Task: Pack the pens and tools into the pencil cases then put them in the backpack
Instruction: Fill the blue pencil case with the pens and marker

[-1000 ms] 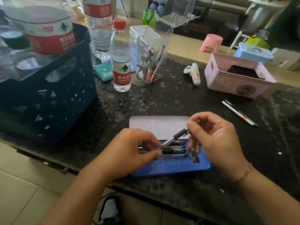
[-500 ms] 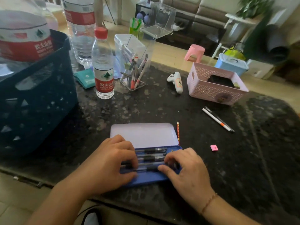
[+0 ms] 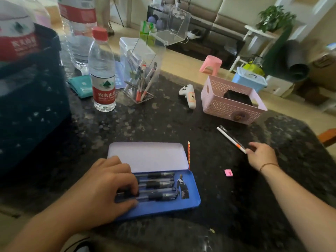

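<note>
An open blue tin pencil case (image 3: 163, 210) lies at the near table edge, its pale lid (image 3: 145, 155) folded back. Several dark pens (image 3: 160, 184) lie side by side in it. My left hand (image 3: 101, 190) rests on their left ends, bent fingertips pressing down on them. My right hand (image 3: 261, 157) is stretched out to the right, its fingertips at the near end of a white pen (image 3: 231, 140) that lies on the table beside a black pen (image 3: 224, 130). A red pencil (image 3: 189, 155) lies along the lid's right edge, and a pink eraser (image 3: 228, 173) sits nearby.
A dark blue crate (image 3: 32, 106) fills the left side. Behind the case stand a water bottle (image 3: 103, 79) and a clear holder (image 3: 141, 79) with more pens. A white game controller (image 3: 188, 94) and a pink basket (image 3: 227, 104) sit at the back right.
My right hand has left the pencil case and moved right to the white pen. My left hand stays on the pens in the case. The camera view has shifted.
</note>
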`<move>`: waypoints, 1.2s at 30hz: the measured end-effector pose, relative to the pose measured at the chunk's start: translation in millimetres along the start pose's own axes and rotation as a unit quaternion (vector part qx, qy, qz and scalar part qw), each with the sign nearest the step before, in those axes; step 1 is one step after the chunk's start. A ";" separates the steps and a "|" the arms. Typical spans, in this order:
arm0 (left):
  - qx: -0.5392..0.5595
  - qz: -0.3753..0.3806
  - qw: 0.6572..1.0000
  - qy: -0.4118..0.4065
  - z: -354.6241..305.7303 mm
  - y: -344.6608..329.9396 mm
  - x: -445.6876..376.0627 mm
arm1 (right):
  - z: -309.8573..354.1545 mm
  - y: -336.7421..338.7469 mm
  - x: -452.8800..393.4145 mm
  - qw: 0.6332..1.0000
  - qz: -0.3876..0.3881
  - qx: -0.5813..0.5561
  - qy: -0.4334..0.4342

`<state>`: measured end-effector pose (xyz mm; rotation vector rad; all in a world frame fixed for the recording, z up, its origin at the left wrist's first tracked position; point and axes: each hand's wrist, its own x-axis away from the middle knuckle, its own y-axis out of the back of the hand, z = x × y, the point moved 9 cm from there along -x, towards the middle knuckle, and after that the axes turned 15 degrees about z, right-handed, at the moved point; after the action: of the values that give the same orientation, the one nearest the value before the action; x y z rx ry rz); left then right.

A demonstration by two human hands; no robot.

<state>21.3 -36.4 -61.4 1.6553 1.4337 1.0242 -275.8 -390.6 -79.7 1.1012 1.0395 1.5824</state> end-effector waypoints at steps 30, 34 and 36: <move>0.109 -0.086 0.989 0.042 17.8 20.3 14.0 | 78.1 4.3 157.1 0.954 -0.055 -0.024 0.295; 0.129 -0.110 0.984 0.060 27.6 22.9 17.9 | 156.1 -57.3 254.2 0.871 0.063 0.048 0.485; 0.124 -0.097 0.986 0.056 25.9 20.8 17.4 | 170.0 -73.4 265.9 0.859 0.076 0.076 0.501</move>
<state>54.8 -22.3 -52.1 1.6080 1.8198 0.8683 -145.2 -94.8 -58.0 0.3807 1.7944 2.3016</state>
